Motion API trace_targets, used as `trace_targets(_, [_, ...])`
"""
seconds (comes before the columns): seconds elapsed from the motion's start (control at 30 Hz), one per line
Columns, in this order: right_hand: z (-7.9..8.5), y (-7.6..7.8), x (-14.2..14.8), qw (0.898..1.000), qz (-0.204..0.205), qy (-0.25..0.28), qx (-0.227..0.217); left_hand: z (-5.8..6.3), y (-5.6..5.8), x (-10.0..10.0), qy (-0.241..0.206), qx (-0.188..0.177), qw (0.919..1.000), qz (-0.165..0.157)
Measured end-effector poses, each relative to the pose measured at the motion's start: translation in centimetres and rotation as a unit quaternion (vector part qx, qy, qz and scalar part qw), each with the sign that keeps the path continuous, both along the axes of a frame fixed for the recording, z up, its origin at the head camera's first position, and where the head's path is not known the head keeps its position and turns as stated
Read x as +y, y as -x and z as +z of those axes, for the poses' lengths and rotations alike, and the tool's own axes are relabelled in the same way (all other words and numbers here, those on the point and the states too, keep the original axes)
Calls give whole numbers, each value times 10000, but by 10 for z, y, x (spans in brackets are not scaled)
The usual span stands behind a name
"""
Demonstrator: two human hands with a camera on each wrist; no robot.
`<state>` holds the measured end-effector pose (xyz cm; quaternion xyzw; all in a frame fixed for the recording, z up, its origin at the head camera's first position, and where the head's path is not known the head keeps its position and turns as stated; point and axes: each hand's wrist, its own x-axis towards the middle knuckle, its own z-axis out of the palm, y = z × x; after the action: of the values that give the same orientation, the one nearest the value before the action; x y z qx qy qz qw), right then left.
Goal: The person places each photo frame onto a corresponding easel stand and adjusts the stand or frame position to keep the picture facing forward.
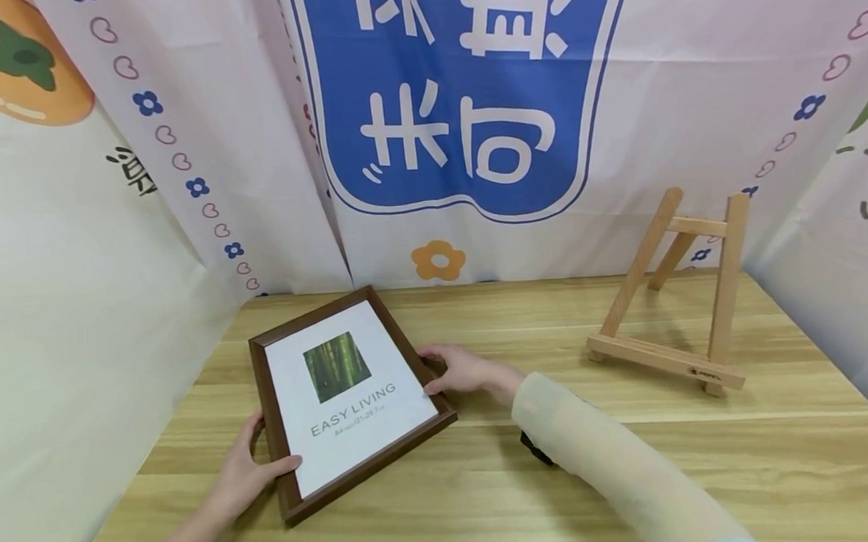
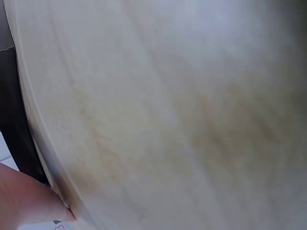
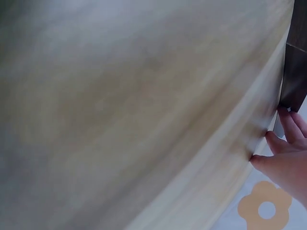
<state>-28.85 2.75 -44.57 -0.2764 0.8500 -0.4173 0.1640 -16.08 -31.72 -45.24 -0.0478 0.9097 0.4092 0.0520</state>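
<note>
A dark brown picture frame point(image 1: 359, 463) lies at a slant on the left half of the table, its face up. Behind its front a white sheet point(image 1: 404, 395) shows a small green forest picture and the words EASY LIVING. My left hand point(image 1: 242, 477) grips the frame's left side, thumb over the front edge. On the opposite side my right hand point(image 1: 464, 368) holds the edge, thumb on the front and fingers at the outer side. In the left wrist view part of the frame point(image 2: 17, 110) appears beside a hand; the right wrist view shows fingertips at its dark edge point(image 3: 295, 79).
A light wooden tabletop easel point(image 1: 663, 355) stands at the right of the wooden table point(image 1: 490, 497). Printed white cloth point(image 1: 247, 84) hangs behind the table, with more cloth at both sides. A small black object point(image 1: 536, 448) shows below my right sleeve.
</note>
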Motion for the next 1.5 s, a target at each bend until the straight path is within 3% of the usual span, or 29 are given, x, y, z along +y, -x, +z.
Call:
trace_targets(0.2, [4, -6, 0, 9997, -152, 112, -168, 3, -2, 1, -375, -63, 9993, -27])
trace_targets(0.37, [6, -9, -1, 9986, -201, 358, -343, 7, -5, 3, -1046, 124, 9944, 13])
trace_targets(0.63, [12, -12, 9, 9891, -325, 1360, -462, 23, -9, 20, -2019, 740, 9765, 121])
trace_targets(0.9, [21, -17, 30, 9607, -542, 2588, -844, 50, -9, 37, -1532, 1271, 9800, 31])
trace_targets(1.1, [39, -24, 49, 9437, -700, 3090, -950, 62, -8, 55, -1942, 1709, 9660, -47])
trace_targets(1.3, [52, -32, 69, 9325, -648, 3446, -863, 70, -7, 73, -2193, 1960, 9556, -178])
trace_targets(1.5, [61, -36, 94, 9351, -559, 3455, -549, 80, 3, 89, -2017, 2243, 9528, -358])
